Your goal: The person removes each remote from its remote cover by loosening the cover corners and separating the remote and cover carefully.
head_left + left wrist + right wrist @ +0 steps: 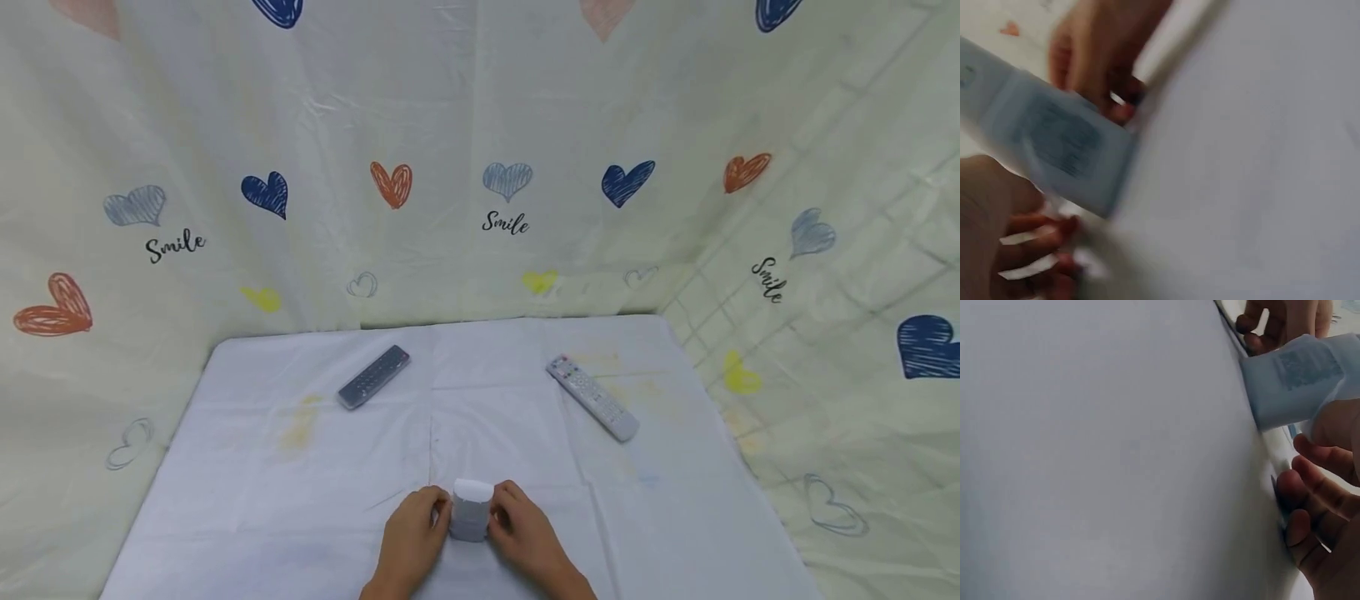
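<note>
A small pale box-like container (471,518) stands upright on the white-covered table between the two hands. Its top is white in the head view, and dark printing marks the bluish side of the container (1063,134) in the left wrist view. Thin, translucent, film-like edges show along its sides. My left hand (415,529) pinches at one side with thumb and curled fingertips. On the opposite side my right hand (527,531) does the same, its thumb against the edge of the container (1294,381) in the right wrist view. Blur softens the left wrist view.
Farther back on the table (247,483) lie a dark remote control (373,377) at the left and a grey remote control (592,397) at the right, both slanted. A pale curtain (450,100) printed with hearts and "Smile" hangs behind the table and along its sides.
</note>
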{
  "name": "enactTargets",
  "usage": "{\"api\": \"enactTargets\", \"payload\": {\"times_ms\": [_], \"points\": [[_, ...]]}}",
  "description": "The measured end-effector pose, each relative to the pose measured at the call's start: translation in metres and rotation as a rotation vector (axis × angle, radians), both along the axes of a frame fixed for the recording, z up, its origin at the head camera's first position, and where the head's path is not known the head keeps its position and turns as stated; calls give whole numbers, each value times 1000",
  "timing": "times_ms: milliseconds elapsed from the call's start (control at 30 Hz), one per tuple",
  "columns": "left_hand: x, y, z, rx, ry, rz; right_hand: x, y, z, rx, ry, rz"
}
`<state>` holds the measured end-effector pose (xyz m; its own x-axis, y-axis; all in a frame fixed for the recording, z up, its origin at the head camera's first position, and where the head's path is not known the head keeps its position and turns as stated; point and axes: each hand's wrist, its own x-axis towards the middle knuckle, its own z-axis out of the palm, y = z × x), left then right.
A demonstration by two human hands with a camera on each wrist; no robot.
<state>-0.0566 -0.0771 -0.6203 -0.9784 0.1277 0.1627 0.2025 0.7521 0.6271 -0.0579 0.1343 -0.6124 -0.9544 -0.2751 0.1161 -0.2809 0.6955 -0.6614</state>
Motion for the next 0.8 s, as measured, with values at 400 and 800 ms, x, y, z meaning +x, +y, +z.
{"api": "enactTargets", "payload": {"times_ms": [400, 800], "points": [[2, -11, 35, 463, -349, -85, 0, -4, 9, -80, -107, -57], [-6, 3, 20, 572, -334, -73, 4, -5, 6, -166, -158, -70]]}}
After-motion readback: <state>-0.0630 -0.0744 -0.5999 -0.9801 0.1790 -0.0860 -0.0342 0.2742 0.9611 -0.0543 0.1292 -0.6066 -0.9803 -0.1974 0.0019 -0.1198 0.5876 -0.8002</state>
